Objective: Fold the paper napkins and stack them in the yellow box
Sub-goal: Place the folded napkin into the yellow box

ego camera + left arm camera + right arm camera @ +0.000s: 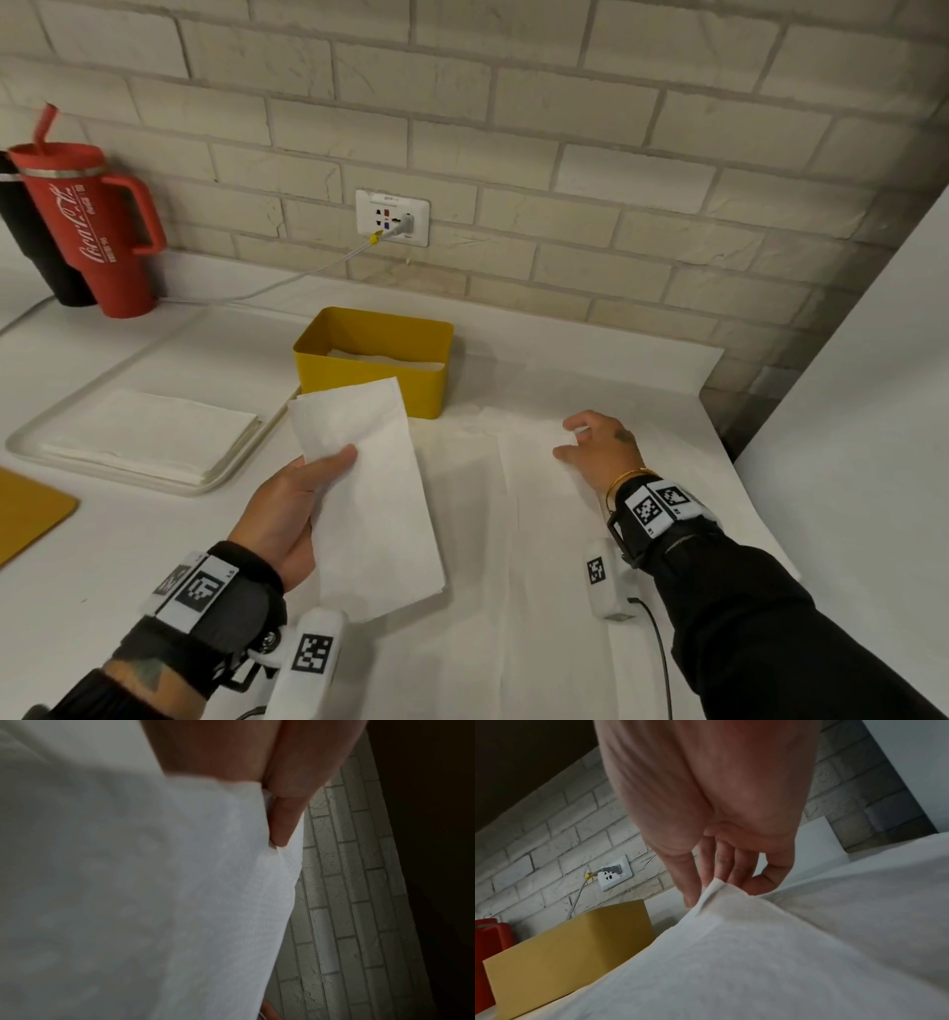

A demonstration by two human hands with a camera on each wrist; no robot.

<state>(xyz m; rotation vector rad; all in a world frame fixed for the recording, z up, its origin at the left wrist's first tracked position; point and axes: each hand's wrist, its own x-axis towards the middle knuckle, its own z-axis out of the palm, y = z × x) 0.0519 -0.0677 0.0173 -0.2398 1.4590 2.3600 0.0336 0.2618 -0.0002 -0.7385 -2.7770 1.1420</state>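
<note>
My left hand (pixel 328 467) holds a long folded white napkin (pixel 375 503) raised over the table, thumb (pixel 282 821) on top and fingers underneath; its far end reaches in front of the yellow box (pixel 431 385). Folded napkins (pixel 385 358) lie inside the box. My right hand (pixel 570 439) pinches the far corner (pixel 713 888) of a second napkin (pixel 544 519) that lies flat on the table to the right. The yellow box (pixel 572 943) stands left of that hand.
A white tray (pixel 190 492) with a stack of unfolded napkins (pixel 149 437) sits at the left. A red tumbler (pixel 87 226) and a black one stand at the back left. A cable runs from the wall socket (pixel 393 218). A yellow board (pixel 25 509) lies at the left edge.
</note>
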